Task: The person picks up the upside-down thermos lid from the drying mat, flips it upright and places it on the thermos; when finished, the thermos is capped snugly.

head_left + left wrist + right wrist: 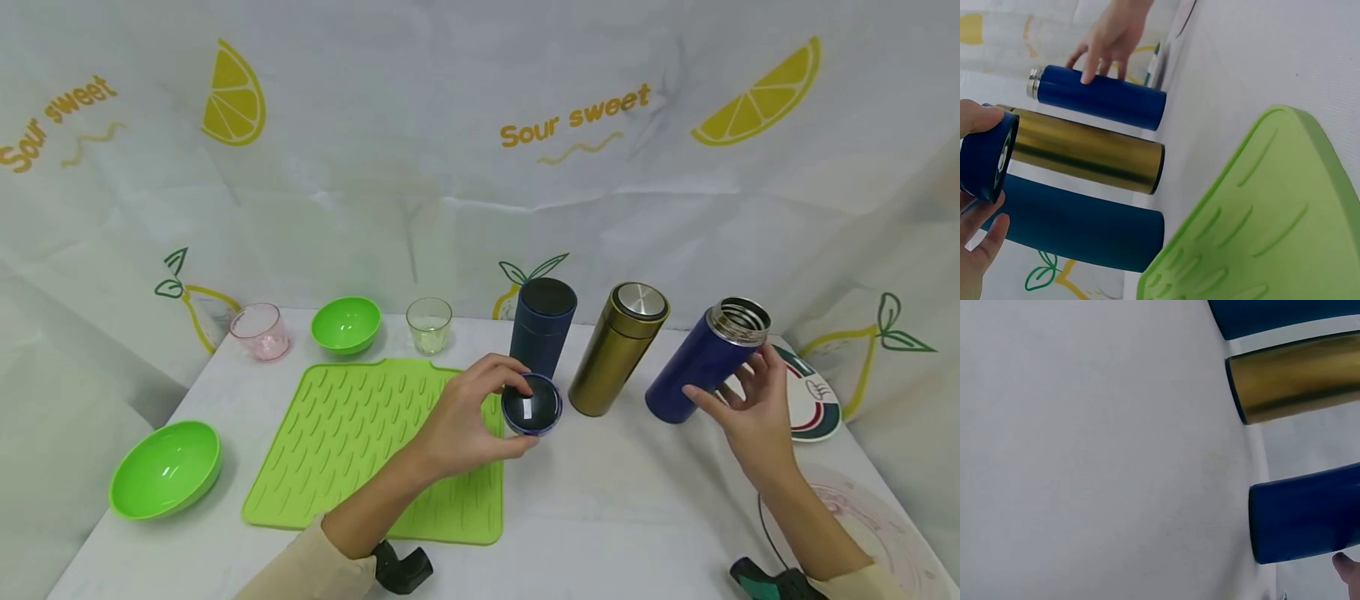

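Observation:
In the head view, my left hand pinches a dark blue lid between thumb and fingers, up off the table. My right hand grips a blue thermos flask from its right side, thumb on the near face. That flask stands upright without a lid, its steel threaded neck bare. A gold thermos flask with a steel-topped lid stands to its left. Further left, partly behind the left hand, is a dark navy flask. The left wrist view shows the lid held beside the flasks.
A green ridged mat lies left of centre. Around it are a large green bowl, a small green bowl, a pink glass and a clear glass. A patterned plate lies behind the right hand.

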Tool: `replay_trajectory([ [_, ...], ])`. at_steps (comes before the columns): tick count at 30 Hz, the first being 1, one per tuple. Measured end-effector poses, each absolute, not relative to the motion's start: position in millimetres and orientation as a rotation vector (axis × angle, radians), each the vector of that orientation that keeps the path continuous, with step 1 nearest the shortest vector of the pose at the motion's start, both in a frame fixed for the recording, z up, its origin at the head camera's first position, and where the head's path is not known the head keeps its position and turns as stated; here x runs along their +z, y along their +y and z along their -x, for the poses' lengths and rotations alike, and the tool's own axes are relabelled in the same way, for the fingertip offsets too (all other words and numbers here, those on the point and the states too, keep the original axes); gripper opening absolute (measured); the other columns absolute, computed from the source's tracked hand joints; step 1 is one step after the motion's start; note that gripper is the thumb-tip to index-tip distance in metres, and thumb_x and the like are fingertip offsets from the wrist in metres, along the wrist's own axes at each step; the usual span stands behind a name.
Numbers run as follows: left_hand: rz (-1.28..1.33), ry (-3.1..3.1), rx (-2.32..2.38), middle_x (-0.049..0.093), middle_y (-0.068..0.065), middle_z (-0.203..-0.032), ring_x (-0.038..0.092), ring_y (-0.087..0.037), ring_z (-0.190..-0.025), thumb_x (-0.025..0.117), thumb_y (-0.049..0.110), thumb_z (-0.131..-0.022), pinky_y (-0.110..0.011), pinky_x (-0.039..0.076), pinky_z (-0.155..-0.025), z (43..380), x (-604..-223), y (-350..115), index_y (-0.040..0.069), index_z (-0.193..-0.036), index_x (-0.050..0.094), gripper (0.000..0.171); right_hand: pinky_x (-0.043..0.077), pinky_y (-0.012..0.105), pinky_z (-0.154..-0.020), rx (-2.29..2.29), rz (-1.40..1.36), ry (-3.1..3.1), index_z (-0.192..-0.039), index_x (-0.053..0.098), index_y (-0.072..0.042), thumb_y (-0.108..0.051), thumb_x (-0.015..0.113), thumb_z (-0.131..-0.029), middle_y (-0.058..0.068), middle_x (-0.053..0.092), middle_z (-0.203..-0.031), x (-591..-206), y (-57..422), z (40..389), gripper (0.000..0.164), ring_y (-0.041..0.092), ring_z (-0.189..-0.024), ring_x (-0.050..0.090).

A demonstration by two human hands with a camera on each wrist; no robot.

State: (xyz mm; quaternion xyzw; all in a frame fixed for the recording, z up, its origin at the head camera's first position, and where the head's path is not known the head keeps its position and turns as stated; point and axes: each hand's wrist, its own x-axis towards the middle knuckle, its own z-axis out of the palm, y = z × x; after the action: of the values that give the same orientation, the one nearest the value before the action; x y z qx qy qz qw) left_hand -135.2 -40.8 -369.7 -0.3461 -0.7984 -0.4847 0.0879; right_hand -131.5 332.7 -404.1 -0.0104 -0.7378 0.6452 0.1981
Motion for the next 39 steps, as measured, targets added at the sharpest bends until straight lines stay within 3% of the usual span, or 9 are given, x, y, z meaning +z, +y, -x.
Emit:
replay_trajectory([
  [3, 1.035, -2.374, -1.434, 0.064, -0.003, -0.126, 0.065, -0.018, -0.118, 0.092, 0.015, -0.071, -0.025, 0.058, -0.097, 136, -369, -40, 0.012, -0.105, 0.068, 0.042, 0.048, 0.006, -0.099, 1.803, 0.055, -2.089, -0.159, 0.019, -0.031, 0.013, 0.076, -0.082, -0.001, 0.034, -0.161, -412, 332, 136, 0.106, 0.012, -0.143, 0.041],
  [9, 1.049, -2.384, -1.411, 0.064, -0.001, -0.127, 0.064, -0.016, -0.117, 0.092, 0.017, -0.071, -0.025, 0.058, -0.096, 139, -367, -35, 0.014, -0.105, 0.067, 0.042, 0.048, 0.008, -0.100, 1.739, 0.155, -2.155, -0.158, 0.016, -0.036, 0.008, 0.079, -0.082, 0.003, 0.028, -0.166, -421, 333, 140, 0.109, 0.013, -0.141, 0.043],
  [16, 1.086, -2.338, -1.431, 0.064, -0.002, -0.126, 0.065, -0.017, -0.115, 0.091, 0.014, -0.071, -0.023, 0.058, -0.096, 142, -364, -28, 0.012, -0.104, 0.067, 0.041, 0.051, 0.003, -0.083, 1.736, 0.190, -2.098, -0.157, 0.019, -0.034, 0.015, 0.081, -0.076, 0.007, 0.039, -0.159, -423, 334, 143, 0.112, 0.009, -0.129, 0.052],
  [21, 1.087, -2.345, -1.423, 0.064, -0.002, -0.126, 0.065, -0.017, -0.115, 0.091, 0.015, -0.071, -0.025, 0.058, -0.096, 143, -363, -26, 0.013, -0.104, 0.067, 0.041, 0.050, 0.002, -0.083, 1.691, 0.120, -2.163, -0.157, 0.020, -0.032, 0.013, 0.082, -0.075, 0.012, 0.038, -0.161, -422, 337, 141, 0.111, 0.004, -0.128, 0.052],
  [33, 1.195, -2.325, -1.372, 0.063, -0.003, -0.128, 0.064, -0.018, -0.118, 0.090, 0.015, -0.072, -0.024, 0.055, -0.100, 144, -352, -14, 0.013, -0.103, 0.065, 0.039, 0.053, 0.005, -0.088, 1.789, -0.230, -2.233, -0.157, 0.026, -0.021, 0.022, 0.077, -0.073, -0.014, 0.051, -0.140, -417, 345, 119, 0.107, -0.008, -0.119, 0.058],
  [39, 1.229, -2.305, -1.329, 0.063, -0.002, -0.128, 0.064, -0.017, -0.118, 0.090, 0.017, -0.073, -0.022, 0.054, -0.101, 144, -345, -9, 0.013, -0.102, 0.066, 0.038, 0.052, 0.004, -0.085, 1.576, -0.276, -2.460, -0.157, 0.030, -0.022, 0.017, 0.081, -0.072, -0.026, 0.054, -0.131, -409, 344, 112, 0.106, -0.014, -0.112, 0.058],
])
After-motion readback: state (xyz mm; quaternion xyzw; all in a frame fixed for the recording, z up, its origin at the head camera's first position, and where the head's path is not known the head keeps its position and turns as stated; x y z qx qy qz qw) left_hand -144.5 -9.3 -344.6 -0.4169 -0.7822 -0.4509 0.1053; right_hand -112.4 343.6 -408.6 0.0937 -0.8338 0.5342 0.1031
